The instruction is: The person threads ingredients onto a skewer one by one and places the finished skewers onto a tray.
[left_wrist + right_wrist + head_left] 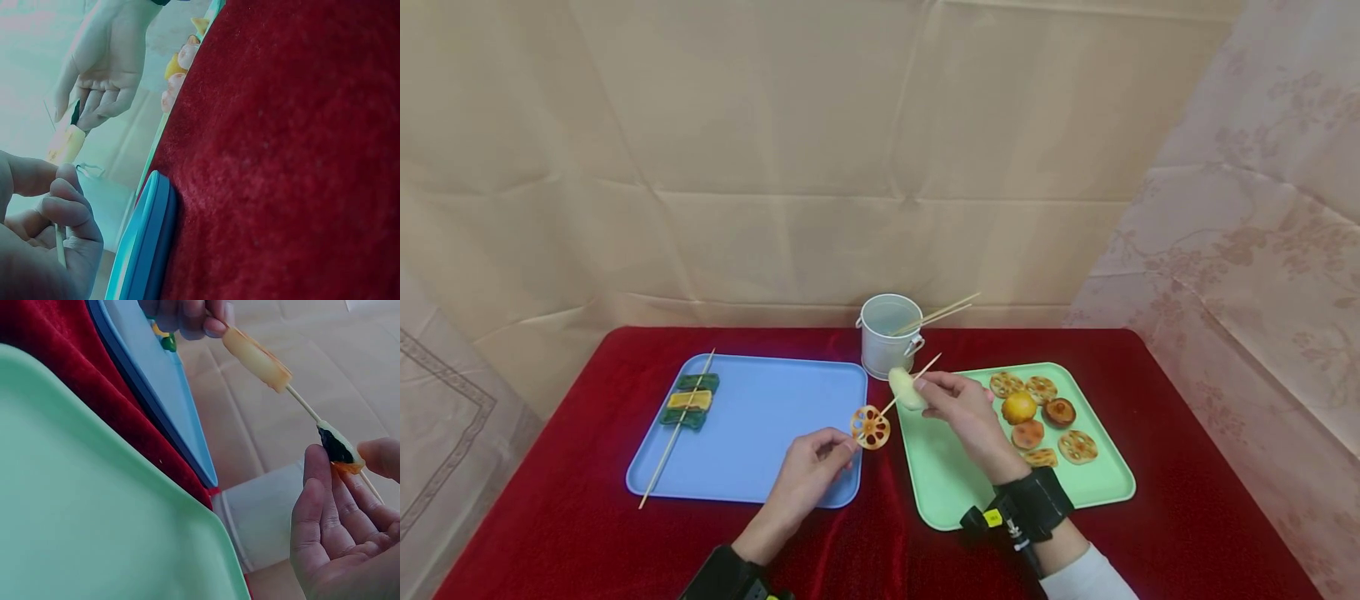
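Observation:
A bamboo skewer (889, 407) runs between my two hands, tilted up to the right. My left hand (817, 463) grips it by its lower end, right beside a browned lotus root slice (871, 427) threaded on it. In the left wrist view the skewer's tail (60, 245) shows against the curled fingers. My right hand (958, 407) pinches a pale green food piece (904, 387) farther up the skewer. In the right wrist view this piece (337, 447) has a dark face and an orange edge, and the skewer's tip comes out beyond it.
A blue tray (775, 417) at left bears a finished-looking skewer with green and yellow pieces (690, 401). On the green tray (940, 492) lie several lotus slices (1077, 447), a mushroom (1059, 412) and a yellow ball (1019, 407). A white bucket (880, 346) holding skewers stands behind.

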A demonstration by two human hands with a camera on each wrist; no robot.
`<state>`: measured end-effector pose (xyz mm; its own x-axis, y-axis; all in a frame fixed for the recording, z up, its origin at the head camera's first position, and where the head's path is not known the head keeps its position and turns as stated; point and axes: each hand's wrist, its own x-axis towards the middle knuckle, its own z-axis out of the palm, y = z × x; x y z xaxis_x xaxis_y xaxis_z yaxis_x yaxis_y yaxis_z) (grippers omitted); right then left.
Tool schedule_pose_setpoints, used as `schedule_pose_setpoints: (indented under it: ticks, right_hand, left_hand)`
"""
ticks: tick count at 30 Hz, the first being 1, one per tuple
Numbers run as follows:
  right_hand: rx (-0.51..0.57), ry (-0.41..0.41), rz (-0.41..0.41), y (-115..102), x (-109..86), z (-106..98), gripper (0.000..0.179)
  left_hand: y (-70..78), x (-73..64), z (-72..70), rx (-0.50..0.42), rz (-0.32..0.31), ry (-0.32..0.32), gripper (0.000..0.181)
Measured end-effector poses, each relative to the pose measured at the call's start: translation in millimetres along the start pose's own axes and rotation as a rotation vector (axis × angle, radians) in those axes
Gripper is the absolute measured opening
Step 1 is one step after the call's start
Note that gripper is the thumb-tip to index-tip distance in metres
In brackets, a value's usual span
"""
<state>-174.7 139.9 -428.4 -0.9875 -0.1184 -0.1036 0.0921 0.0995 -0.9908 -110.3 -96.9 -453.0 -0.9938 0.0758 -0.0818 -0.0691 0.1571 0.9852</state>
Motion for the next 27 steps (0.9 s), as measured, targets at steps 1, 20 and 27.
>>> schedule_pose_setpoints:
  ticks: [1,20,27]
  right_hand:
    - [0.000,-0.005,-0.001,0.6,-0.5,1.0,0.038]
    - [-0.011,-0.091,-0.048,5.7,-1.7,12.9,0.034]
    - [-0.025,-0.091,-0.045,5.8,-2.4,15.2,0.033]
  left_hand:
    - [0.1,0.0,0.4,-0.002,0.003,0.001,0.013]
    - [0.4,0.1,6.1,-0.006,-0.012,0.032,0.012]
    - [-2.0,1.0,6.7,0.000,-0.014,0.035,0.013]
